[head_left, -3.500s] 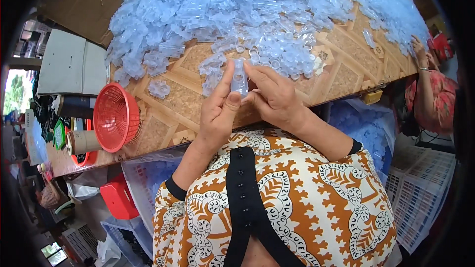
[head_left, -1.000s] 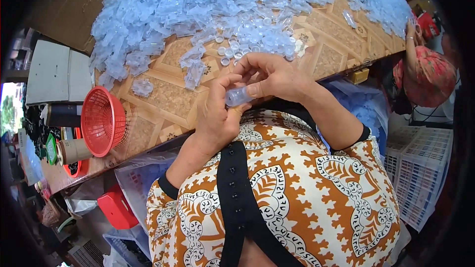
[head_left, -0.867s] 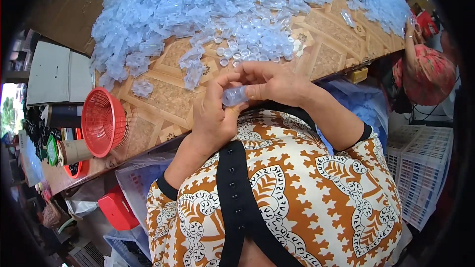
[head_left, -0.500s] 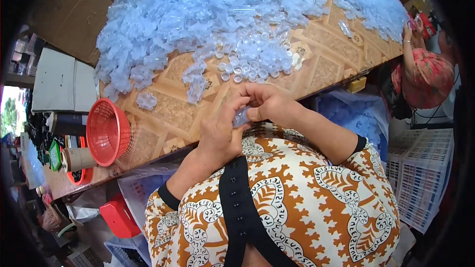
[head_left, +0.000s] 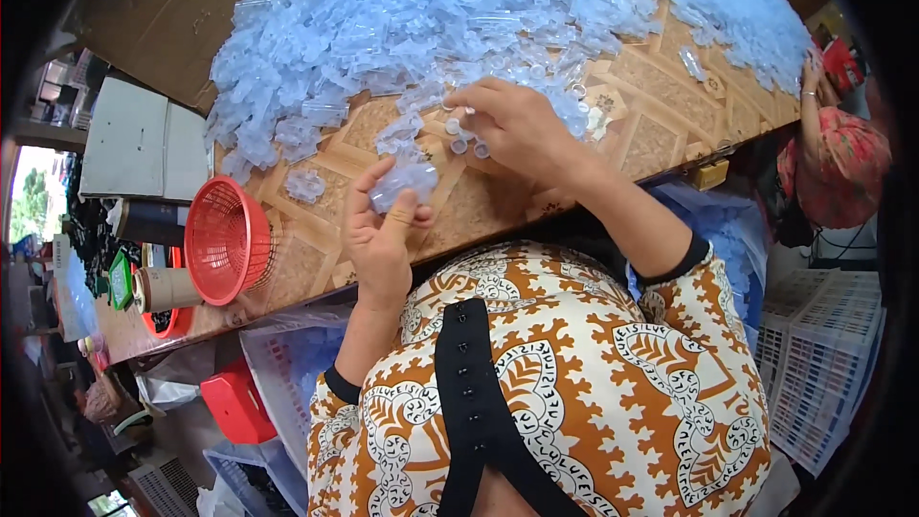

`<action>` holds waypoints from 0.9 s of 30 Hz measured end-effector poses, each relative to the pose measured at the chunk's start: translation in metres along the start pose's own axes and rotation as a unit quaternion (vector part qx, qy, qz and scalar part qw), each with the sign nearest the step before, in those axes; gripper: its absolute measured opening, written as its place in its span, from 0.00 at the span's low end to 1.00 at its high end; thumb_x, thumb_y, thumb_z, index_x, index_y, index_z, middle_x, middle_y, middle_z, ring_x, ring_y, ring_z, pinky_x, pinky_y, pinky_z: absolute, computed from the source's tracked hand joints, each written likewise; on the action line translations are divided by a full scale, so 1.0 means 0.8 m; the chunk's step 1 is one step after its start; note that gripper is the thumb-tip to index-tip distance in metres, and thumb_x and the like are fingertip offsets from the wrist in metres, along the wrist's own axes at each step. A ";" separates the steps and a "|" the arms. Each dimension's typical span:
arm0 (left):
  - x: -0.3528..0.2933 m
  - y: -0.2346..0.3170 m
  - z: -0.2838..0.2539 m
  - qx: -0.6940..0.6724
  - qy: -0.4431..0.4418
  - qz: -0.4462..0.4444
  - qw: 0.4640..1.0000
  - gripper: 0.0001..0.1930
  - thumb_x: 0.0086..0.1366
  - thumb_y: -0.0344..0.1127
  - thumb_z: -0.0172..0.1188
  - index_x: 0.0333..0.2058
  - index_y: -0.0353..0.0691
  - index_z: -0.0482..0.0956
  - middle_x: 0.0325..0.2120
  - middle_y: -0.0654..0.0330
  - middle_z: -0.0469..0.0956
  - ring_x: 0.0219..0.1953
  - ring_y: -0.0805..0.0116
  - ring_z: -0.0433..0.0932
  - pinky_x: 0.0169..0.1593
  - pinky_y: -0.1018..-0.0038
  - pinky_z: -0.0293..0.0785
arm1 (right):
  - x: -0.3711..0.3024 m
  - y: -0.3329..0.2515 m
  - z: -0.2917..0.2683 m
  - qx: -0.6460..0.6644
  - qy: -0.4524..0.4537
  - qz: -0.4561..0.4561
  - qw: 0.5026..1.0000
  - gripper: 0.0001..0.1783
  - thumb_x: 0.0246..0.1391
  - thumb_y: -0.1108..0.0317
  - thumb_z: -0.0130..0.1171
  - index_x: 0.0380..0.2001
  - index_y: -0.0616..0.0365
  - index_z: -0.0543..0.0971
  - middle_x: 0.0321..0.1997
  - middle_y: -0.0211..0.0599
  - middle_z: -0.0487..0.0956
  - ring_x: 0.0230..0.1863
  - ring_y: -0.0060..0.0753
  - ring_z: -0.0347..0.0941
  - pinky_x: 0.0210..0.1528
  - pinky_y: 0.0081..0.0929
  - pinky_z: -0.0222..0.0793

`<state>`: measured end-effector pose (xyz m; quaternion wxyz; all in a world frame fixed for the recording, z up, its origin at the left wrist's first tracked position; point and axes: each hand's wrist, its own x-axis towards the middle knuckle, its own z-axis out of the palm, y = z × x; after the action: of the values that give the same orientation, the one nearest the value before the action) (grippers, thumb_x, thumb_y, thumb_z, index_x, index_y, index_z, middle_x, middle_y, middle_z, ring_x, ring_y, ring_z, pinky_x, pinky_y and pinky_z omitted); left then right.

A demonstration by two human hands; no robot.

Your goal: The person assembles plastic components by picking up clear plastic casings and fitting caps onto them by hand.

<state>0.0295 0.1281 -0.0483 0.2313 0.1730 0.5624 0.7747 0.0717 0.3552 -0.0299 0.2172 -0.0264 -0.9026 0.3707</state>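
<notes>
At the left edge of the patterned table [head_left: 316,258] a red mesh basket [head_left: 225,239] lies tipped on its side, with a cardboard cup [head_left: 165,289] just beside it. Near the table's front edge the left hand [head_left: 381,235] is half closed around a small clear plastic piece [head_left: 404,182], thumb and fingers pinching it at its lower end while the rest sticks up free. The piece looks light, thin-walled and fairly stiff, probably smooth and slippery, so a pinch across its sides near one end seems the safest hold; squeezing hard could dent it.

Further right the right hand [head_left: 522,129] reaches onto the table with fingers curled, fingertips down among a few small loose rings [head_left: 466,141]; whether it has one gripped I cannot tell. Behind both hands a big heap of clear plastic pieces [head_left: 450,19] covers the table's far side to its right corner.
</notes>
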 end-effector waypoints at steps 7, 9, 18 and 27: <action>-0.010 0.006 -0.046 0.064 0.131 0.113 0.983 0.18 0.67 0.22 0.59 0.55 0.35 0.73 0.54 0.51 0.75 0.48 0.68 0.79 0.49 0.73 0.80 | 0.050 0.009 0.050 -0.263 -0.070 -0.130 0.953 0.16 0.46 0.71 0.62 0.41 0.55 0.83 0.39 0.45 0.78 0.45 0.46 0.75 0.47 0.41 0.68; -0.015 0.006 -0.068 0.255 0.134 0.196 0.937 0.17 0.66 0.22 0.59 0.54 0.35 0.74 0.56 0.49 0.74 0.53 0.64 0.77 0.53 0.69 0.77 | 0.054 0.006 0.054 -0.291 -0.089 -0.115 0.946 0.17 0.43 0.72 0.62 0.41 0.55 0.83 0.41 0.44 0.78 0.47 0.44 0.73 0.50 0.39 0.65; -0.050 0.004 -0.089 0.512 0.129 0.217 0.821 0.14 0.62 0.25 0.63 0.47 0.38 0.82 0.56 0.49 0.77 0.62 0.47 0.71 0.64 0.57 0.65 | 0.046 -0.011 0.072 -0.258 -0.090 -0.205 0.940 0.17 0.41 0.74 0.61 0.39 0.53 0.84 0.41 0.40 0.79 0.47 0.42 0.74 0.50 0.37 0.66; -0.013 0.035 -0.065 0.518 0.097 0.267 0.807 0.16 0.60 0.25 0.64 0.49 0.38 0.81 0.55 0.46 0.77 0.60 0.47 0.73 0.63 0.58 0.67 | 0.049 -0.021 0.061 -0.042 -0.093 -0.008 0.995 0.16 0.50 0.78 0.62 0.44 0.58 0.84 0.39 0.34 0.82 0.42 0.30 0.78 0.44 0.30 0.74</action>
<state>0.0060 0.0738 -0.0376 -0.1643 0.3346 0.8315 0.4119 0.0184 0.3195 -0.0346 0.1346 0.0065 -0.9337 0.3317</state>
